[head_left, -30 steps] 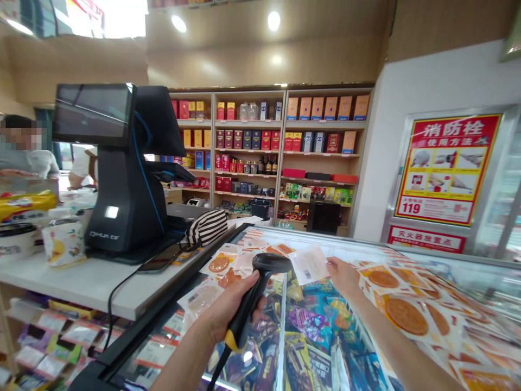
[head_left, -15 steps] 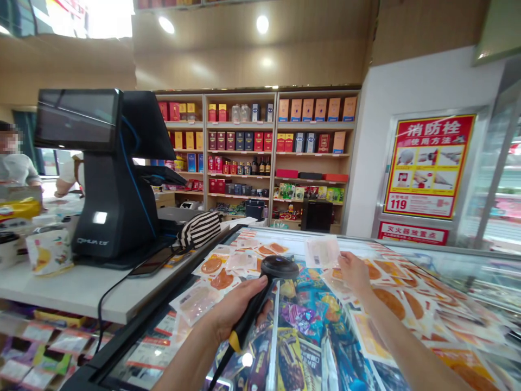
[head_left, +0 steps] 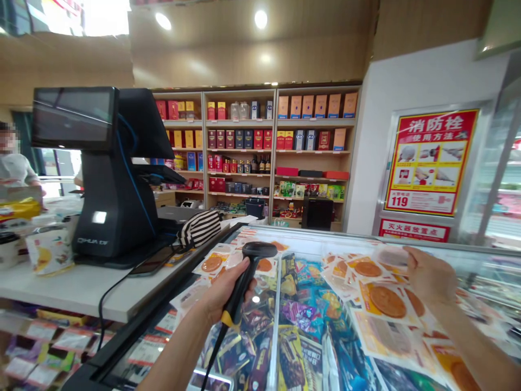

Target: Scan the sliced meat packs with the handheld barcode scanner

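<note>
My left hand [head_left: 228, 290] is wrapped round the handle of a black and yellow barcode scanner [head_left: 259, 251], its head up and its cable hanging below. Over the right side of the glass-topped freezer [head_left: 278, 320], my right hand [head_left: 433, 277] pinches the edge of a pale flat packet [head_left: 391, 256]. Under and around that hand lie several flat packets [head_left: 386, 301] with round orange-brown food in them. A smaller group of similar packets [head_left: 212, 264] lies on the left, partly behind my left hand and the scanner. Colourful wrapped goods [head_left: 299, 312] show through the glass.
On the left, a black till [head_left: 118, 201] stands on a white counter [head_left: 106, 293], with a striped pouch [head_left: 199, 228] and a phone [head_left: 152, 262] beside it. Shelves of boxes [head_left: 240, 141] line the back. A person [head_left: 18, 165] is at the far left.
My right hand has moved right with the packet, from beside the scanner to over the right-hand packets. The scanner has shifted a little left and up in my left hand.
</note>
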{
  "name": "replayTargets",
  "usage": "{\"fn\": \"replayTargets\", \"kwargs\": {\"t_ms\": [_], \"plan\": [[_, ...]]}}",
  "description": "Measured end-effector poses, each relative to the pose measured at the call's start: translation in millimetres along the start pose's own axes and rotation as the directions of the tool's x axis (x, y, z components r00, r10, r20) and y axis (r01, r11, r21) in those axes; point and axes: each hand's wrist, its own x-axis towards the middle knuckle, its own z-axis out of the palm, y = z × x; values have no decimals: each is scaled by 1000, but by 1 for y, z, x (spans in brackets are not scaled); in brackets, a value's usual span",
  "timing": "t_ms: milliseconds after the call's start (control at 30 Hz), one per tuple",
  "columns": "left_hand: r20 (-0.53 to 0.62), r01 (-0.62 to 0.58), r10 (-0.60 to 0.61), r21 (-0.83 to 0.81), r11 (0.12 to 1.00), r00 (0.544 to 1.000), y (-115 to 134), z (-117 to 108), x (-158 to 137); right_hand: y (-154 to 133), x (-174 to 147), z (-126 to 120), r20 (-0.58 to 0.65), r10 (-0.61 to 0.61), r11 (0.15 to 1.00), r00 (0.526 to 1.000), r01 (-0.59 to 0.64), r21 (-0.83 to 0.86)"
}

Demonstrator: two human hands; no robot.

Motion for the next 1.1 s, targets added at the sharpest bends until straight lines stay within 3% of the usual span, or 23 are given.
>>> {"fn": "replayTargets", "kwargs": {"t_ms": [100,200,267,400,500,600,700,833,1000,1100], "plan": [[-9,-14,14,-39,999,1000,-2,-12,1,20,-14,11,34,-158,987,987,160,-36],[-10,-7,7,-59,998,1000,-5,-22,1,17,-24,19,43,-137,989,990,139,-46],[-14,6,-7,-69,998,1000,-6,-27,0,-4,-25,19,22,-140,990,990,140,9],[-35,58,-61,-88,994,997,-5,-37,-7,-101,-30,11,162,-274,928,948,216,304],[-76,77,-85,-92,993,994,-5,-43,-13,-190,-44,6,344,-498,807,796,280,520],[-110,72,-81,-80,994,991,-6,-48,-19,-257,-60,7,402,-614,752,680,348,560],[-109,56,-63,-59,997,992,-10,-52,-22,-289,-66,11,455,-624,767,636,385,513],[-101,66,-69,-31,997,993,-15,-53,-22,-281,-59,13,474,-585,800,658,372,471],[-19,86,-88,-56,995,996,-14,-41,-22,-228,-39,12,434,-349,871,830,117,477],[24,99,-98,-56,993,995,-13,-28,-22,-198,-31,13,403,-271,831,874,1,556]]}}
